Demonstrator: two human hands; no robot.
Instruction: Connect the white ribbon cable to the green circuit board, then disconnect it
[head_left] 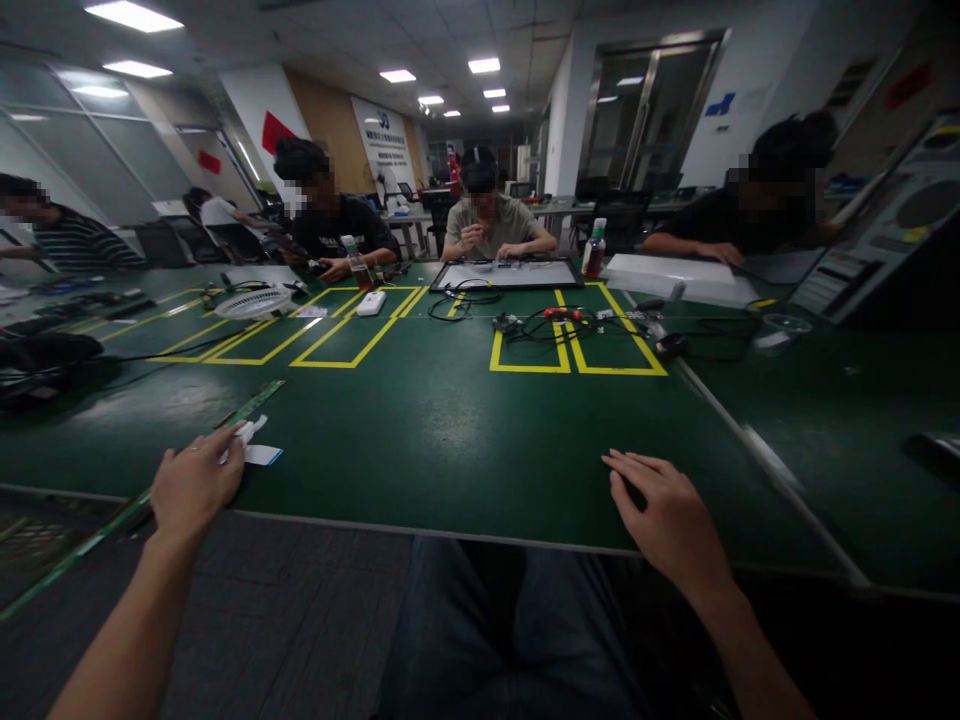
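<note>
At the left, my left hand (196, 480) is closed over the near end of a small white piece (252, 430) by the table's front edge; how its fingertips grip is partly hidden. A flat white strip with a blue end (264, 456) lies beside those fingers. Just behind them, a long narrow green circuit strip (251, 402) reaches away across the green table (435, 450). My right hand (664, 505) rests at the front edge on the right, fingers stretched out and apart from the thumb, holding nothing.
Black cables and a red-handled tool (562, 314) lie beyond the yellow tape outlines. A white box (371, 303), bottles (593, 250) and a framed white board (506, 275) stand farther back. Several people sit around the table. A metal strip (750, 445) crosses at the right.
</note>
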